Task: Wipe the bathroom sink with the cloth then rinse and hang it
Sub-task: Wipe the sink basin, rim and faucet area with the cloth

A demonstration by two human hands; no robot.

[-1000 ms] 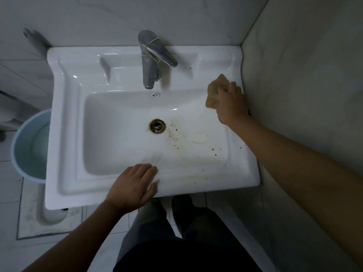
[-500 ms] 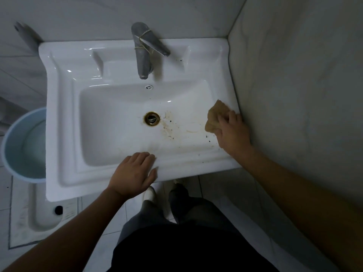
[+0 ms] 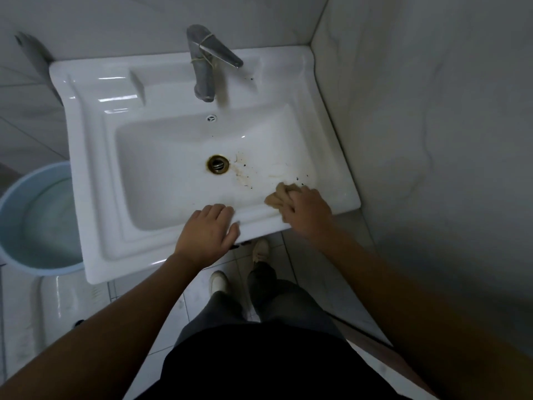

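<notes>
- Two bare hands were at the white ceramic sink (image 3: 95,168).
- Right hand (image 3: 308,213) gripped the crumpled tan cloth (image 3: 278,194) on the front right rim.
- Left hand (image 3: 206,233) lay flat, fingers relaxed, on the front rim.

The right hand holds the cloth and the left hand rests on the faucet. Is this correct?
No. In the head view the left hand rests on the front rim of the sink, not the faucet; the right hand does hold the cloth.
</notes>
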